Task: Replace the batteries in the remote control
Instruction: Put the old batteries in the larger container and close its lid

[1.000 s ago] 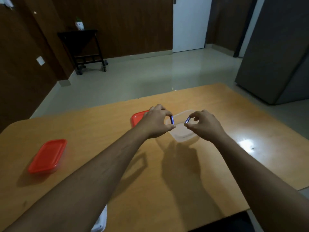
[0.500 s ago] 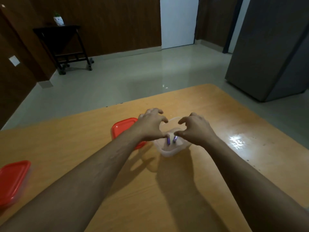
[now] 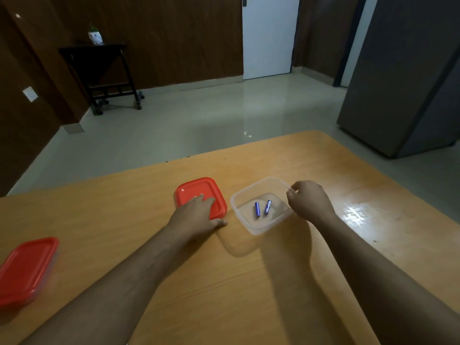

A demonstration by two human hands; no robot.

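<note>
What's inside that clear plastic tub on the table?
Two blue batteries lie side by side on the floor of the clear tub, not touching. Nothing else shows in it, though the right hand covers its right-hand edge.

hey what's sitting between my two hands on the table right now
In the head view, the clear plastic container sits between the left hand, resting on the red lid, and the right hand. Two blue batteries lie inside it.

Dim room, glare on tabletop [image 3: 353, 212]
</note>
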